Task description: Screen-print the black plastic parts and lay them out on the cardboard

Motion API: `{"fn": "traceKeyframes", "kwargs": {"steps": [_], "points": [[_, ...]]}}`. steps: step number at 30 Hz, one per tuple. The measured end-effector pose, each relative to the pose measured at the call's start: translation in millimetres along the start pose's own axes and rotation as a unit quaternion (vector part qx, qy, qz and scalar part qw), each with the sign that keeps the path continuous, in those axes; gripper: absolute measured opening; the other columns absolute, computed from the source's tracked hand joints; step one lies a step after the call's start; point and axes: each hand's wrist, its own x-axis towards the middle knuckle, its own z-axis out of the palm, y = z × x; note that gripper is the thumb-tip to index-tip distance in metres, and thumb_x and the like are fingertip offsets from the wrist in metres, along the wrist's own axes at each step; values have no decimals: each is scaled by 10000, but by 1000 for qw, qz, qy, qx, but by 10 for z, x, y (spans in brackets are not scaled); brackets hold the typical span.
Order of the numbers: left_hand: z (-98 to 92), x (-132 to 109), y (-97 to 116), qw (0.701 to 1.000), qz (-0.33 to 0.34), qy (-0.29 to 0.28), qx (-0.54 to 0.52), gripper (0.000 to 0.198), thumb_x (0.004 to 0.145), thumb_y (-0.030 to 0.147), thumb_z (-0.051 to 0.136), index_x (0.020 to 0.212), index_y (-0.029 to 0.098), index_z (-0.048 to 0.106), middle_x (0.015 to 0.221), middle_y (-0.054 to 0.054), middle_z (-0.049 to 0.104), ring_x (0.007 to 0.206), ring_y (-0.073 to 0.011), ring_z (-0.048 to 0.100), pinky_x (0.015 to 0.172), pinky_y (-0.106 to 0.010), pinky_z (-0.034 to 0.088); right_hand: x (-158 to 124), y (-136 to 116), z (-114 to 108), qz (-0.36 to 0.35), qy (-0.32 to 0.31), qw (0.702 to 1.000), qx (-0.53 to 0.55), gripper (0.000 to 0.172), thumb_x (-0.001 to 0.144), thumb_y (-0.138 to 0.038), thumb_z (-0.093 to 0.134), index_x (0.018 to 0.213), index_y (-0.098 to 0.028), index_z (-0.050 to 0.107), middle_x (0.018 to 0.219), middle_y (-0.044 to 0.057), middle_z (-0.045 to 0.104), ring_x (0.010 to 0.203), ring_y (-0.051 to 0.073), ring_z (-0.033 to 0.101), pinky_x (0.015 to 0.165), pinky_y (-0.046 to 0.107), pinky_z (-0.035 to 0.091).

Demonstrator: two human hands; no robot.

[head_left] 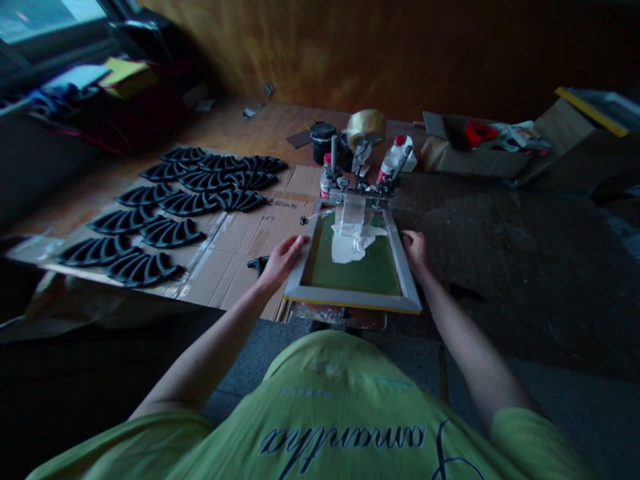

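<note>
Head view, only one. Printing screen (pixel 353 299) sits centre, on a dark worktop (pixel 500 253), its far end clamped in a metal hinge (pixel 357 190). Near end looks tilted up a little. Left hand (pixel 283 260) is closed over the left rail, fingers together on top; thumb not visible. Right hand (pixel 414 247) is curled on the outer edge of the right rail; can't tell how far under it wraps.

A blob of white ink (pixel 353 245) lies on the green mesh (pixel 370 273), far half, with a pale squeegee (pixel 353 212) standing in it.

The frame looks light and stiff. The mesh is probably taut and easy to damage, the ink wet and slippery. Best held by the side rails, clear of the mesh.

Left: rows of black fan-shaped pieces (pixel 170 200) on flattened cardboard (pixel 250 233). Far: black pot (pixel 323 140), tape roll (pixel 366 125), red-capped bottle (pixel 395 157). Far right: open carton (pixel 475 160).
</note>
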Motion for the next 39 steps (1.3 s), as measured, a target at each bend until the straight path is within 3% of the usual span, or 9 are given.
{"fn": "traceKeyframes", "kwargs": {"steps": [4, 6, 9, 13, 19, 25, 30, 35, 39], "points": [[72, -37, -566, 995, -84, 18, 47, 718, 771, 505, 725, 1388, 175, 569, 723, -2, 675, 587, -126, 589, 521, -194, 414, 357, -344, 63, -79, 30, 996, -6, 510, 896, -354, 634, 1375, -193, 566, 1301, 144, 553, 1152, 285, 567, 993, 475, 485], [93, 19, -738, 991, -94, 37, 86, 695, 769, 453, 728, 1391, 184, 572, 727, -1, 678, 608, -134, 605, 538, -202, 426, 430, -653, 179, -139, -16, 989, -47, 546, 808, -332, 764, 1310, -196, 601, 1298, 136, 558, 1184, 303, 540, 1001, 475, 471], [87, 102, -871, 986, -101, 42, 127, 615, 777, 430, 714, 1338, 200, 613, 766, -13, 700, 656, -151, 635, 571, -218, 452, 332, -954, 308, -150, -114, 975, -115, 311, 803, -273, 776, 1079, -171, 676, 1080, 120, 648, 1063, 289, 565, 914, 422, 469], [69, 141, -927, 983, -103, 33, 146, 529, 793, 457, 690, 1260, 210, 659, 818, -32, 727, 704, -173, 658, 606, -238, 479, -67, -930, 298, -213, -185, 951, -129, 65, 877, -166, 637, 918, -160, 687, 919, 105, 677, 959, 250, 562, 836, 358, 420], [67, 144, -971, 986, -99, 21, 135, 522, 801, 507, 661, 1220, 196, 676, 848, -44, 734, 728, -174, 661, 604, -231, 476, -199, -775, 119, -361, -255, 893, -80, 103, 839, -116, 624, 853, -181, 703, 863, 66, 681, 900, 214, 549, 782, 321, 374], [53, 138, -982, 990, -105, 1, 97, 653, 786, 599, 638, 1302, 199, 618, 887, -43, 725, 716, -164, 652, 575, -221, 462, -280, -815, 240, -298, -159, 936, -102, 149, 864, -96, 591, 917, -155, 717, 920, 97, 703, 931, 235, 569, 808, 344, 405], [48, 105, -915, 989, -127, -12, 81, 714, 772, 617, 648, 1348, 201, 579, 860, -31, 709, 622, -130, 600, 521, -202, 414, -376, -826, 252, -302, -192, 932, -57, 95, 883, -198, 658, 949, -171, 721, 905, 81, 715, 914, 230, 620, 823, 346, 465], [-20, 44, -611, 991, -111, -17, 69, 832, 764, 596, 695, 1463, 196, 485, 696, 25, 613, 522, -98, 504, 471, -189, 348, 302, -993, 173, -149, -95, 984, -16, 508, 849, -274, 732, 1339, -269, 600, 1118, 53, 712, 1006, 233, 642, 883, 374, 510], [-24, -12, -133, 999, -48, 12, 12, 665, 834, 680, 591, 1296, 204, 627, 595, 38, 504, 476, -91, 444, 448, -196, 318, 809, -635, -95, -68, -4, 997, 38, 562, 910, -374, 652, 1433, -227, 510, 1041, 65, 702, 887, 212, 638, 850, 373, 508]]}}
